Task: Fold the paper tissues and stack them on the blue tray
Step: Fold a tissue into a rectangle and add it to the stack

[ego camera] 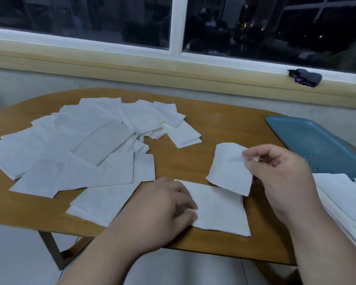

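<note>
At lower centre: a white tissue (218, 208) lies on the wooden table (214, 124), its right half raised and turned over.
Right hand (280, 175): thumb and forefinger pinch the raised corner; the other fingers are loosely curled.
Left hand (164, 204): rests on the tissue's left edge with fingers bent; whether it pins or pinches cannot be told.
Handling: probably feather-light, limp and easily torn; best taken by a corner with a light pinch, the other side held flat.
Blue tray (317, 145): perforated, at right of frame, apart from the tissue; a white stack (337, 194) covers its near end.
Loose tissues (86, 145): a scattered heap, left of centre.
Room: a window (177, 23) spans the top, dark outside; a dark object (305, 77) sits on the sill, upper right.
</note>
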### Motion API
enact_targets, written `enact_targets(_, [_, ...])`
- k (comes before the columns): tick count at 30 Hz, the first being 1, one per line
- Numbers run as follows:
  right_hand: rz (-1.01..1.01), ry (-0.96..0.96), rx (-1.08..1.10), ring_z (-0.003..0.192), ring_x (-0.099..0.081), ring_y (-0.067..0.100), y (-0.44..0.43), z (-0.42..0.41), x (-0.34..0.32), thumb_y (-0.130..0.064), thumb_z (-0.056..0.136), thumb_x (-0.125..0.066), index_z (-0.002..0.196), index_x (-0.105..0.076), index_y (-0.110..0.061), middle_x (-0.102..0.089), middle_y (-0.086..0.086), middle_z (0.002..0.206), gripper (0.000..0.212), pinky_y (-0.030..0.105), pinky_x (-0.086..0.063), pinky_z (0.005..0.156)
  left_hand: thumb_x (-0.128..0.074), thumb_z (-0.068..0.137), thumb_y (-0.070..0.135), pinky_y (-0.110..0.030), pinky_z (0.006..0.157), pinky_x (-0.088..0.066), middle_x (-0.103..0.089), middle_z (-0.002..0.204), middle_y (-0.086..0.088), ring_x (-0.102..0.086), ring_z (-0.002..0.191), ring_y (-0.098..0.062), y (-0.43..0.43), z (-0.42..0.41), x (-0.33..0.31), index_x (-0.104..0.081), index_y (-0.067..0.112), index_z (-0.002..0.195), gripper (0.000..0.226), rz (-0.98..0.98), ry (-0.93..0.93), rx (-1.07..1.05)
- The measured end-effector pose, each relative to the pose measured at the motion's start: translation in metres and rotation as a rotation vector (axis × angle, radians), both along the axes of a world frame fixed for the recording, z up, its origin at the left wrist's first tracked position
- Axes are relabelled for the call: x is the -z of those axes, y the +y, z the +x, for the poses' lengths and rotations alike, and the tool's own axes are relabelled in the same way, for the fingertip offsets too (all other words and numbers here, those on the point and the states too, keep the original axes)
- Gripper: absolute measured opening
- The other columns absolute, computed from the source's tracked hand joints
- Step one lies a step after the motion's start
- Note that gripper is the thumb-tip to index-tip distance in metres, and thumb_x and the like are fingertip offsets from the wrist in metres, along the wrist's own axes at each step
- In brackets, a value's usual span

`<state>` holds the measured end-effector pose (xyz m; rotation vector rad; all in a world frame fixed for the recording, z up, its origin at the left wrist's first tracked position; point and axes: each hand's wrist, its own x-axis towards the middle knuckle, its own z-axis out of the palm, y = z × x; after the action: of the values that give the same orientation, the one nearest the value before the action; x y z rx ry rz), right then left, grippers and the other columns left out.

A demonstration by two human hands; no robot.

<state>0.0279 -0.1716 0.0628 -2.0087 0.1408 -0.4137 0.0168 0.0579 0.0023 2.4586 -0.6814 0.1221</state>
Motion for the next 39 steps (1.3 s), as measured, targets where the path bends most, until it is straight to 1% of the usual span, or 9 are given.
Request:
enact_targets(4, [0.183, -0.038, -0.151, 0.089, -0.071, 0.026, -0.011, -0.020, -0.007, 0.000, 0.087, -0.070, 0.081, -0.080, -0.031, -0.076, 0.000, 0.087, 0.033, 0.055, -0.057, 0.083, -0.053, 0.081, 0.057, -0.016, 0.085, -0.042, -0.054, 0.114, 0.035, -0.048, 0.117, 0.005, 0.001, -0.006, -0.009, -0.068, 0.043, 0.091, 0.023, -0.291, 0.003, -0.180])
enact_targets(7, [0.365, -0.055, -0.322, 0.081, -0.072, 0.025, -0.013, -0.028, -0.013, -0.005, 0.070, -0.073, 0.072, -0.080, -0.025, -0.075, 0.004, 0.080, 0.021, 0.040, -0.056, 0.074, -0.053, 0.070, 0.068, -0.016, 0.086, -0.038, -0.047, 0.129, 0.043, -0.047, 0.115, 0.020, -0.004, -0.011, -0.019, -0.053, 0.053, 0.109, 0.042, -0.567, 0.227, -0.176])
enact_targets(11, [0.409, 0.041, -0.379, 0.078, -0.071, 0.024, -0.012, -0.029, -0.004, -0.001, 0.070, -0.072, 0.072, -0.080, -0.023, -0.073, 0.005, 0.078, 0.023, 0.035, -0.054, 0.068, -0.068, 0.081, 0.051, -0.025, 0.096, -0.045, -0.064, 0.121, 0.029, -0.059, 0.114, 0.005, -0.015, -0.015, -0.022, -0.040, 0.070, 0.129, 0.059, -0.691, 0.368, -0.025])
enact_targets(13, [0.349, 0.086, -0.312, 0.078, -0.067, 0.025, -0.013, -0.026, 0.004, 0.008, 0.081, -0.069, 0.077, -0.081, -0.022, -0.073, 0.006, 0.078, 0.033, 0.036, -0.051, 0.069, -0.073, 0.086, 0.038, -0.015, 0.073, -0.047, -0.068, 0.090, 0.021, -0.063, 0.081, 0.000, -0.018, -0.015, -0.024, -0.045, 0.074, 0.121, 0.057, -0.609, 0.287, -0.133])
enact_targets(17, [0.242, 0.163, -0.195, 0.070, -0.061, 0.027, -0.015, -0.022, 0.022, 0.005, 0.087, -0.066, 0.082, -0.081, -0.026, -0.070, 0.017, 0.078, 0.035, 0.039, -0.046, 0.065, -0.070, 0.090, 0.026, -0.007, 0.060, -0.038, -0.058, 0.062, 0.022, -0.053, 0.062, 0.002, -0.016, -0.009, -0.027, -0.067, 0.060, 0.105, 0.037, -0.471, 0.225, -0.198])
enact_targets(23, [-0.202, 0.252, -0.199, 0.037, -0.043, 0.005, -0.004, -0.020, 0.041, -0.003, 0.092, -0.052, 0.094, -0.076, -0.032, -0.057, -0.018, 0.049, 0.038, 0.012, -0.028, 0.039, -0.073, 0.087, 0.032, -0.010, 0.069, -0.040, -0.063, 0.088, 0.025, -0.059, 0.087, 0.005, -0.003, 0.004, -0.012, -0.076, 0.045, 0.089, 0.013, -0.130, 0.292, -0.184])
enact_targets(28, [-0.534, 0.163, -0.242, 0.090, -0.056, -0.007, 0.001, -0.020, 0.050, -0.006, 0.094, -0.050, 0.110, -0.075, -0.027, -0.061, -0.027, 0.107, 0.036, 0.005, -0.040, 0.074, -0.076, 0.082, 0.040, -0.023, 0.080, -0.042, -0.053, 0.095, 0.029, -0.052, 0.094, -0.002, -0.002, 0.010, -0.001, -0.074, 0.047, 0.088, 0.009, -0.026, 0.183, -0.196])
enact_targets(35, [-0.726, 0.172, -0.316, 0.120, -0.028, -0.007, -0.007, -0.018, 0.046, -0.038, 0.095, -0.053, 0.121, -0.054, -0.041, -0.041, -0.033, 0.122, 0.026, 0.015, -0.027, 0.098, -0.069, 0.083, 0.052, -0.035, 0.115, -0.022, -0.028, 0.137, 0.032, -0.018, 0.138, -0.004, 0.001, 0.012, -0.003, -0.054, 0.053, 0.125, 0.045, 0.054, 0.109, -0.201])
enact_targets(39, [-0.759, 0.149, -0.344, 0.115, -0.031, -0.005, -0.006, -0.020, 0.046, -0.036, 0.096, -0.051, 0.107, -0.050, -0.040, -0.049, -0.029, 0.113, 0.012, 0.020, -0.022, 0.098, -0.058, 0.090, 0.051, -0.036, 0.116, -0.018, -0.039, 0.137, 0.034, -0.025, 0.134, 0.003, -0.003, 0.014, -0.003, -0.044, 0.053, 0.137, 0.049, 0.130, 0.121, -0.110])
